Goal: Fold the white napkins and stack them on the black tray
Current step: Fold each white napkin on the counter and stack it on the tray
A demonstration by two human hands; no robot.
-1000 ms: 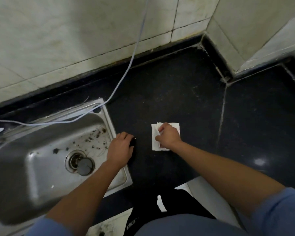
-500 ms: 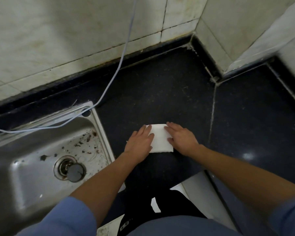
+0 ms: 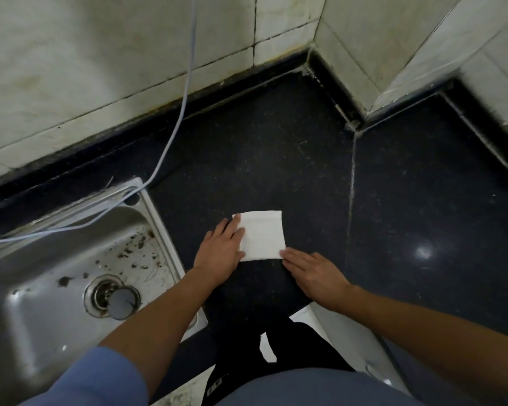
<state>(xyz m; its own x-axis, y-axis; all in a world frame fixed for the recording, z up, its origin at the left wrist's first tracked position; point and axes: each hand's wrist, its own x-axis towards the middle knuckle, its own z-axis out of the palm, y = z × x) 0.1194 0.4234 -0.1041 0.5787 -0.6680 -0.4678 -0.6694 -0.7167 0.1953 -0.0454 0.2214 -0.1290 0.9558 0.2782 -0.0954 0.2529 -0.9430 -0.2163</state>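
Fingers (image 3: 231, 230) of the left hand (image 3: 219, 252) are straight and flat, tips pressing the left edge of the white napkin (image 3: 264, 234); nothing gripped. Right hand (image 3: 316, 273) is flat too, fingertips (image 3: 291, 254) touching the napkin's lower right corner, no pinch. Napkin is at frame centre on the black counter (image 3: 276, 148): a folded, near-square rectangle lying flat, edges fairly even, faint embossed border. Steel sink (image 3: 159, 227) at left of frame, just beside the left hand: dark debris (image 3: 137, 243) scattered over its floor, round grey plug (image 3: 122, 303) resting at the drain. Pale cable (image 3: 185, 92) runs down the tiled wall (image 3: 71, 68) to the sink's rear rim.
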